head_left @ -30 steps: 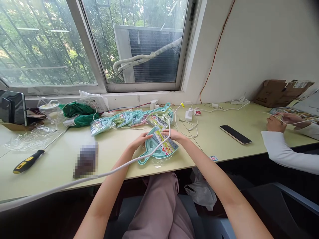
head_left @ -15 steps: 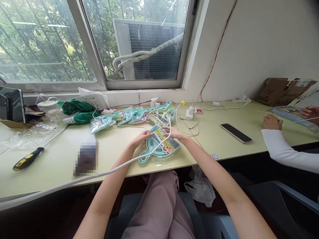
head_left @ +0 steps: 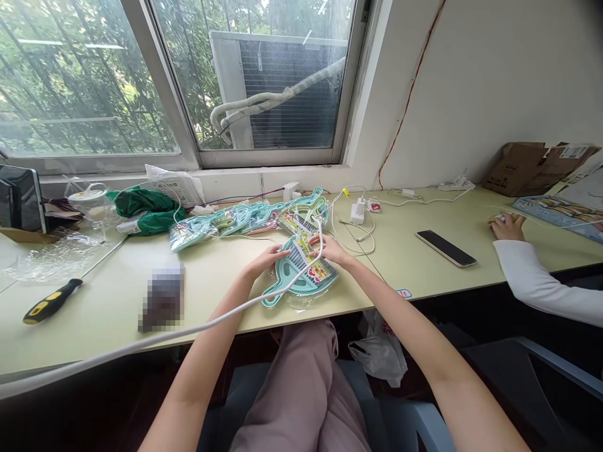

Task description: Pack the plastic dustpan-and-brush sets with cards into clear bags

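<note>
A mint-green dustpan and brush set (head_left: 307,286) in clear plastic wrap lies at the table's front edge, its handle pointing toward me on the left. My left hand (head_left: 266,258) grips its left side, thumb on top. From the upper right, my right hand (head_left: 331,250) holds the back edge, by the grey bristles and printed card. Parts of the fingers are hidden. Just behind, several similar wrapped sets (head_left: 245,218) lie in a row. A white cable (head_left: 226,316) crosses in front of the set in my hands.
To the left lie a screwdriver (head_left: 53,302), a blurred-out object (head_left: 162,298), crumpled plastic film (head_left: 59,254) and a green bag (head_left: 146,210). On the right are a charger (head_left: 358,211), a phone (head_left: 445,248), a cardboard box (head_left: 532,168) and another person's hand (head_left: 507,225).
My hands stay on the set, with my right fingers shifted slightly. The other person's near hand has moved a little left and up; their far hand has left the view.
</note>
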A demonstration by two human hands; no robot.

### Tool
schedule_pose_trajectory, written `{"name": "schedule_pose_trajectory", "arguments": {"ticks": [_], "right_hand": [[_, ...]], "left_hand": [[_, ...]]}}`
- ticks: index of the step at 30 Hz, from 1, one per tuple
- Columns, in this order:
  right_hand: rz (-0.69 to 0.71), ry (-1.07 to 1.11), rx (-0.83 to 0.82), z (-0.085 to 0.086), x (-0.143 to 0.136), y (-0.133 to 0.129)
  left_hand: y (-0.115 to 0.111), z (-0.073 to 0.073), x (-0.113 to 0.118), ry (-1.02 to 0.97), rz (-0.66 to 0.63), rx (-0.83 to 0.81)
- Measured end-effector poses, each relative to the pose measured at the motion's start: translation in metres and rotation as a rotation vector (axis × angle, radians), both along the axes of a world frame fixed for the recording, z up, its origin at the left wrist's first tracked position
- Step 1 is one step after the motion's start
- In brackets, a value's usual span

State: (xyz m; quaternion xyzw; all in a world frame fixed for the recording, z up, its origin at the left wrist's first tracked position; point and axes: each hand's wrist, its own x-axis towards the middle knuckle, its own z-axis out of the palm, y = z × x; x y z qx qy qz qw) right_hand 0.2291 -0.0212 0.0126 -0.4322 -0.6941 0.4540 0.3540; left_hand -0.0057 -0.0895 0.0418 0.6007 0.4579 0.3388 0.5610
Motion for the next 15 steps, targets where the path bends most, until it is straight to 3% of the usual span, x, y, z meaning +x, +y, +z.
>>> {"name": "schedule_pose_trajectory", "arguments": {"ticks": [7,15], "right_hand": [[0.065,0.040,0.038,-0.010,0.005,-0.005],[0.067,-0.008,0.070,-0.008,0.006,-0.015]], "left_hand": [[0.001,-0.001,0.001,0.014,0.034,-0.009],[0.000,-0.002,0.000,0.018,0.022,0.009]]}}
